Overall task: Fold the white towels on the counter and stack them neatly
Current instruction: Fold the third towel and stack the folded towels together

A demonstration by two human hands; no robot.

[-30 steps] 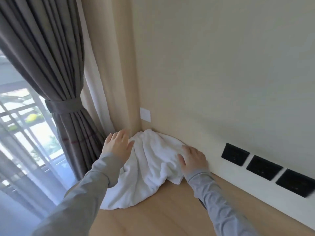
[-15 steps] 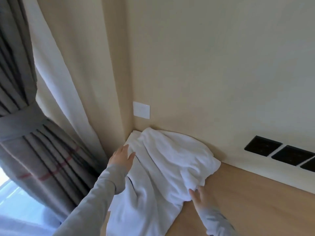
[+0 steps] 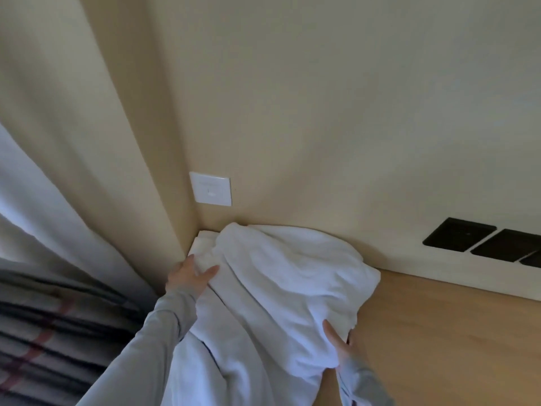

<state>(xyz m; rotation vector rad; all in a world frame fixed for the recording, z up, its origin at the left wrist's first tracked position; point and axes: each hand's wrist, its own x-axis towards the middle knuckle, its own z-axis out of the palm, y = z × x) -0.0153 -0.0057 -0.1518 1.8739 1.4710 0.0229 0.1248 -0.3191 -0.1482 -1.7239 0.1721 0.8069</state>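
Two hands work at one white towel in the corner of a wooden counter. At far left hangs a grey curtain [image 3: 44,332] with dark and reddish stripes, and above it a pale curtain panel [image 3: 44,200] falls beside the cream wall [image 3: 322,112]. Next comes the left hand [image 3: 190,276], in a grey sleeve [image 3: 140,353]. It lies flat on the towel's left edge close to the corner, with the thumb spread across the cloth and nothing gripped. Above it a white wall plate [image 3: 210,189] sits low on the wall.

The white towel [image 3: 287,282] is crumpled and unfolded, heaped against the wall in the corner and trailing toward the bottom edge of the view. A flatter, layered white edge shows under it at the corner; I cannot tell whether that is a separate towel.

The right hand [image 3: 339,344] holds the towel's right edge. Its thumb lies on top and its fingers go beneath the cloth, pinching it. Right of it lies the bare counter [image 3: 439,332], and black socket panels [image 3: 459,238] are set in the white strip along the base of the wall.
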